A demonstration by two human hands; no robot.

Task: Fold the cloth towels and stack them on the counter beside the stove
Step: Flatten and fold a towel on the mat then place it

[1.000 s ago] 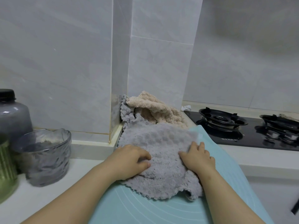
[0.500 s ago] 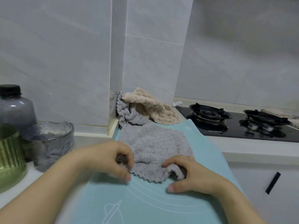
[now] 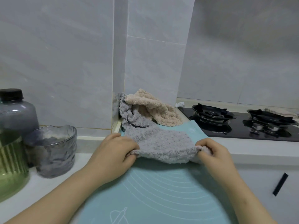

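At mid-bench [image 3: 48,183], on a teal mat [image 3: 161,194]: grey towel [image 3: 160,143], far part flat on the mat, near edge lifted and stretched between both grips. Left grip [image 3: 116,149] clenched on the towel's corner at 9 o'clock, fingers curled round the cloth. Right grip [image 3: 215,156] grasping the opposite corner at 3 o'clock, cloth bunched inside the fist.

At 12 o'clock from the held towel, in the tiled corner: second grey towel [image 3: 131,116], crumpled, with a beige towel [image 3: 153,109] draped over it and touching it. At 2 o'clock: black stove [image 3: 215,132] with two burners, just beside the mat.

At 9 o'clock on the bench:
- Textured glass bowl [image 3: 53,152], upright, greyish inside; tint or contents, cannot tell.
- Behind it at 10 o'clock, smoky bottle [image 3: 16,113] with black cap, upright; nothing legible through the dark wall.
- Green ribbed jar [image 3: 11,168], touching the bowl or just beside it, cut off by the left edge; contents not readable.

Hidden or unclear:
- Fingertips of both grips tucked under cloth.
- Near side of the mat cut off at the bottom edge.
- Pale cloth [image 3: 281,112] behind the far burner, cut off at the right edge.
- White scrap [image 3: 179,104] at the stove's back corner, too small to identify.
- Black bar [image 3: 280,184] at 4 o'clock on the cabinet front.
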